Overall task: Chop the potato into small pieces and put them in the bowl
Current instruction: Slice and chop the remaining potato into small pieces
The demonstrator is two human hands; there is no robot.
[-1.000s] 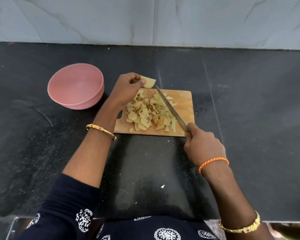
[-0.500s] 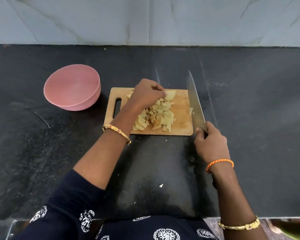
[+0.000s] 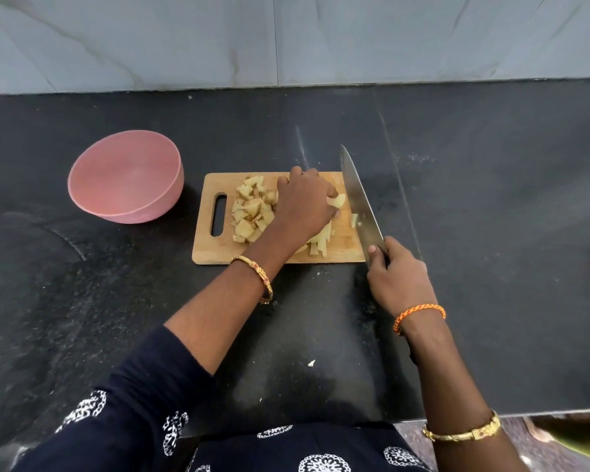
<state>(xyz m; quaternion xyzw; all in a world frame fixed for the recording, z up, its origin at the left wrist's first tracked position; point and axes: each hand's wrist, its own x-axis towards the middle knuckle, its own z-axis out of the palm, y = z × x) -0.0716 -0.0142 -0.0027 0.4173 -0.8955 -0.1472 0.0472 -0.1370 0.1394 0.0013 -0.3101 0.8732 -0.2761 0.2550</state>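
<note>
A wooden cutting board (image 3: 215,252) lies on the black counter with a pile of chopped potato pieces (image 3: 251,211) on its left half. My left hand (image 3: 305,202) holds a larger potato chunk (image 3: 337,201) down on the board's right half. My right hand (image 3: 397,279) grips the handle of a large knife (image 3: 356,199), whose blade stands along the board's right edge, just right of the chunk. One small potato bit (image 3: 354,220) lies beside the blade. The pink bowl (image 3: 126,177) sits left of the board with nothing visible in it.
The black counter (image 3: 491,233) stretches wide to the right and front of the board. A grey tiled wall (image 3: 286,39) rises behind. A tiny potato scrap (image 3: 311,363) lies on the counter near the front edge.
My left hand brought the potato chunk from the board's far edge down onto its right half. The knife swung from lying across the pile to the board's right edge, blade upright.
</note>
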